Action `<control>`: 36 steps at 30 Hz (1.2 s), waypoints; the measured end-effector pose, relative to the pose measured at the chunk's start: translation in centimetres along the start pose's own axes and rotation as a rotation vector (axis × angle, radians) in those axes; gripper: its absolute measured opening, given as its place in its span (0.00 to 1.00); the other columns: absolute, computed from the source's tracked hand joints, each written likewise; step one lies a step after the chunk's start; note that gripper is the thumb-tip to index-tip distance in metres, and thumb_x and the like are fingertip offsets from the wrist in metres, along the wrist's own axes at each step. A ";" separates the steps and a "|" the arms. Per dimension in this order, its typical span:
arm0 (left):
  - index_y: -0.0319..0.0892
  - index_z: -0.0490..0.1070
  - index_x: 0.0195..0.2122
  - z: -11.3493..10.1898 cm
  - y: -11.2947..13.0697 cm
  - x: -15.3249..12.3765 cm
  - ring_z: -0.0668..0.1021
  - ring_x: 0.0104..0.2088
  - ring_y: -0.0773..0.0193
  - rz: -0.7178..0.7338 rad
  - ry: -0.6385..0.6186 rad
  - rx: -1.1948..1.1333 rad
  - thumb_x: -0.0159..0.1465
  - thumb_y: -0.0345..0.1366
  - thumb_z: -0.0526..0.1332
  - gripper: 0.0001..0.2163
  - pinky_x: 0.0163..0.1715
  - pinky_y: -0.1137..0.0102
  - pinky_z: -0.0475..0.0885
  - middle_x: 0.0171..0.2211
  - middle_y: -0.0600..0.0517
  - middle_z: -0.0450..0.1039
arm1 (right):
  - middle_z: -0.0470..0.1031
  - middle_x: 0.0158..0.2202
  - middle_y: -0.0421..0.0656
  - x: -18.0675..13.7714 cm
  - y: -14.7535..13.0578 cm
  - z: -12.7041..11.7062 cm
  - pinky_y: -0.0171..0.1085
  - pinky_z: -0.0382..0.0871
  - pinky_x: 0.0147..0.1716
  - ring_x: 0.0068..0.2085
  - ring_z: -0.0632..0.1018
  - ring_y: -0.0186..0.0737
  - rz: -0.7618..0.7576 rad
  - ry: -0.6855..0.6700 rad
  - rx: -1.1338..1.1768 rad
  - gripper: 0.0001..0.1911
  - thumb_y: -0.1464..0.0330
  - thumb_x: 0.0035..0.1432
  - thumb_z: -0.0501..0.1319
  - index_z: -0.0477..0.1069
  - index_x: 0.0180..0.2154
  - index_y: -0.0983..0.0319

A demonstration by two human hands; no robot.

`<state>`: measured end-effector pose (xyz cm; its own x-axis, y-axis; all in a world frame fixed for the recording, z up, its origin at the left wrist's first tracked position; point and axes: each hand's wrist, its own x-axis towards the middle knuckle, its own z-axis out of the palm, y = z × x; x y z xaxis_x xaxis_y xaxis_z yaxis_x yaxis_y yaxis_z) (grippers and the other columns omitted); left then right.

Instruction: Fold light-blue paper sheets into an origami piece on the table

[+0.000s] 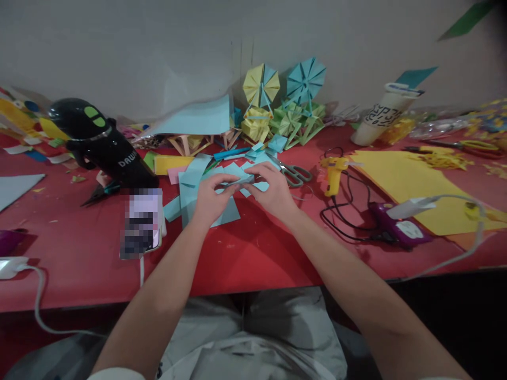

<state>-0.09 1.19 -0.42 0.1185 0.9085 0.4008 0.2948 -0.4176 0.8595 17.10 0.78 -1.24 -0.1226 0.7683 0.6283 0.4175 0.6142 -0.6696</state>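
Head cam: the left hand point(213, 198) and right hand point(274, 191) both have a pinching grip on a small folded light-blue paper piece point(247, 179), probably to steady both ends, over loose light-blue paper sheets point(231, 212). Bare red counter point(253, 258) runs to the front edge, with a rectangular white-edged phone point(143, 224) left and a yellow plastic glue gun point(333, 178) right limiting sideways room.

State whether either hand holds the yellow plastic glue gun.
No, the glue gun rests on the red table, apart from the left hand and right hand.
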 end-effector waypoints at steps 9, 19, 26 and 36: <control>0.42 0.79 0.33 -0.1 -0.1 -0.3 0.80 0.35 0.60 -0.029 -0.061 0.010 0.55 0.39 0.68 0.08 0.37 0.67 0.73 0.34 0.48 0.80 | 0.76 0.32 0.42 0.1 1.0 -0.1 0.39 0.72 0.36 0.33 0.76 0.38 0.137 -0.082 0.121 0.07 0.65 0.53 0.66 0.74 0.33 0.61; 0.44 0.80 0.35 -0.5 -0.1 -0.2 0.80 0.37 0.59 -0.055 -0.176 0.042 0.57 0.43 0.66 0.10 0.37 0.66 0.73 0.35 0.49 0.81 | 0.77 0.34 0.43 0.2 1.3 -0.7 0.40 0.71 0.37 0.36 0.76 0.40 0.133 -0.172 0.099 0.04 0.69 0.53 0.64 0.75 0.33 0.60; 0.40 0.74 0.35 -0.4 0.0 0.0 0.79 0.38 0.60 -0.170 -0.177 -0.141 0.54 0.44 0.68 0.14 0.41 0.64 0.74 0.37 0.47 0.78 | 0.75 0.43 0.45 0.2 1.3 -0.7 0.41 0.73 0.42 0.42 0.76 0.40 0.073 -0.183 0.120 0.11 0.71 0.53 0.63 0.76 0.41 0.58; 0.41 0.75 0.41 0.2 -0.6 0.0 0.76 0.43 0.58 -0.310 -0.046 -0.147 0.50 0.43 0.70 0.19 0.42 0.63 0.73 0.41 0.47 0.75 | 0.74 0.32 0.42 -0.1 0.1 0.0 0.39 0.72 0.35 0.33 0.74 0.37 0.130 -0.112 0.105 0.07 0.63 0.56 0.62 0.69 0.32 0.60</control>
<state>-0.06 1.42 -1.06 0.0887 0.9909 0.1018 0.1837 -0.1167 0.9760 17.18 0.77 -1.37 -0.1757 0.8543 0.4892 0.3413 0.5190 -0.7837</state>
